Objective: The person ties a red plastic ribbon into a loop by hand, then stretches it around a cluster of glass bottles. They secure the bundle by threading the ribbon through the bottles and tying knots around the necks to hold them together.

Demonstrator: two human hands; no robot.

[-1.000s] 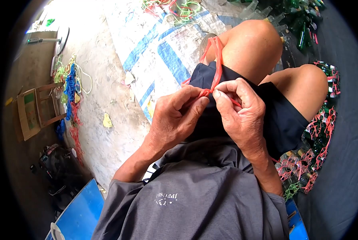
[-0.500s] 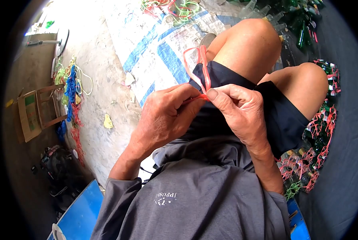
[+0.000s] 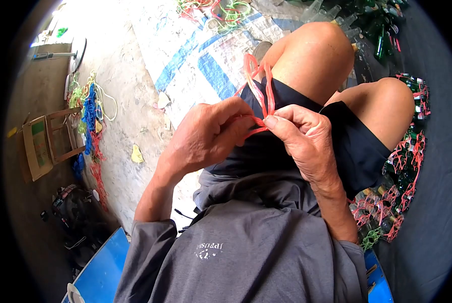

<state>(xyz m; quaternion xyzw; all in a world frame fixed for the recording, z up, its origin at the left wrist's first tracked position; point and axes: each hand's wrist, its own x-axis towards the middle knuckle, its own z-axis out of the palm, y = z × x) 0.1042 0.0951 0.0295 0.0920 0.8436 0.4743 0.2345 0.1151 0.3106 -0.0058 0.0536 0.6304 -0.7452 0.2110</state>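
A red plastic cord (image 3: 270, 95) stretches between my two hands above my lap, with loops of it standing up over my dark shorts (image 3: 286, 96). My left hand (image 3: 208, 134) is closed on the cord, its thumb and forefinger pressed together to the left of the crossing strands. Close beside it, my right hand (image 3: 306, 139) pinches the cord between thumb and forefinger where the strands meet. Whether there is a knot under the fingertips is hard to tell.
Blue-and-white sheeting (image 3: 216, 76) covers the floor ahead, with tangled cords (image 3: 231, 15) on it. Green bottles (image 3: 381, 45) lie at upper right; netted bottles (image 3: 382, 207) stand right. Coloured cords (image 3: 90, 116) and a wooden frame (image 3: 64, 134) are left.
My left hand has moved slightly left, away from my right hand, and more cord shows between them. The upright loops have shifted right and changed shape.
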